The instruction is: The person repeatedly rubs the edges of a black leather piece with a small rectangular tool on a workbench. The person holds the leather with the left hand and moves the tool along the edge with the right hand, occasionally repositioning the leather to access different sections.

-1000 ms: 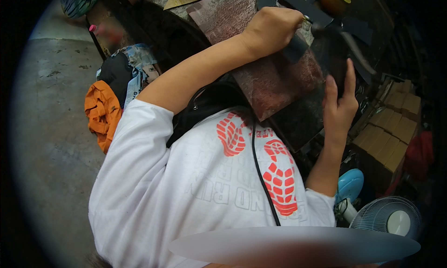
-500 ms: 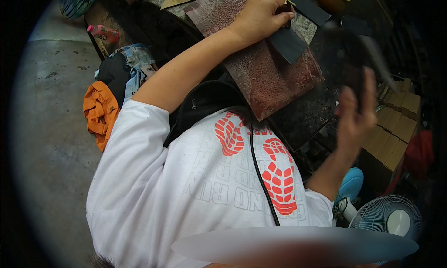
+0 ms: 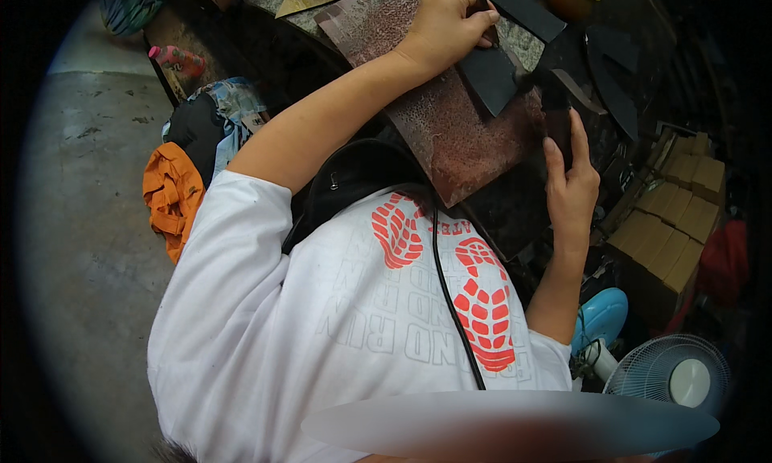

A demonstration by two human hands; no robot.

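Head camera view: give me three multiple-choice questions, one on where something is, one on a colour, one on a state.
1. Where is the left hand?
A. on the dark sheet lying on the mottled board
B. on the fan
C. on the floor

2. What colour is the cloth beside the person's left arm?
A. green
B. orange
C. white

3. How is the right hand?
A. clenched in a fist
B. flat on the floor
C. fingers up against a dark piece

A: it presses the sheet there. B: it is plainly orange. C: fingers reach up to the piece.
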